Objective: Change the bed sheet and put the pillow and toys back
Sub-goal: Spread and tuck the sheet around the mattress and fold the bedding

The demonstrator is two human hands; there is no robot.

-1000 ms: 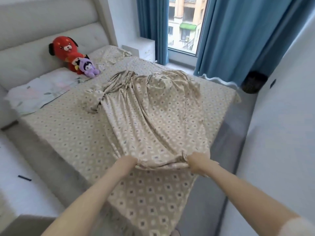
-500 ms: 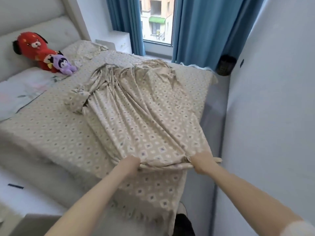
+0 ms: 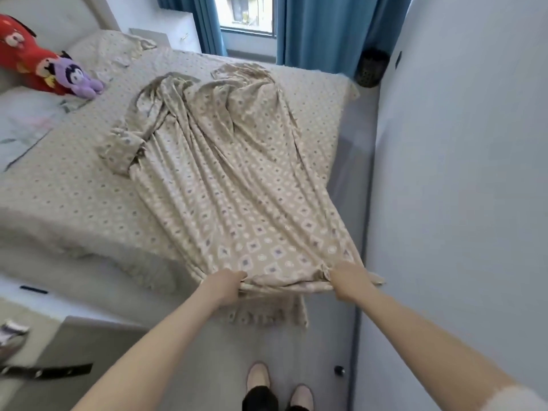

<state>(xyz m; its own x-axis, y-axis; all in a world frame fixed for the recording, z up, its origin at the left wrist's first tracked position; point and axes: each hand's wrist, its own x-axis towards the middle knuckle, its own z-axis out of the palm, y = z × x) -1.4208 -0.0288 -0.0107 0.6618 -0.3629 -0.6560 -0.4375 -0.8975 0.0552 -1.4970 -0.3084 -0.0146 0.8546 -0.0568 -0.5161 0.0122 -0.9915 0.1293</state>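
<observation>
Matt, creased patterned cloth sheet; fuzzy plush toys; smooth blue curtains.

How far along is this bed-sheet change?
Looks done: a patterned cover lies over the mattress. In hand: the left hand and right hand grip the near edge of a loose matching sheet, bunched in folds across the bed; whether it is coming off or going on, I cannot tell. Left: that sheet is not flat, and the pillow, red plush toy and purple plush toy sit at the head end.
</observation>
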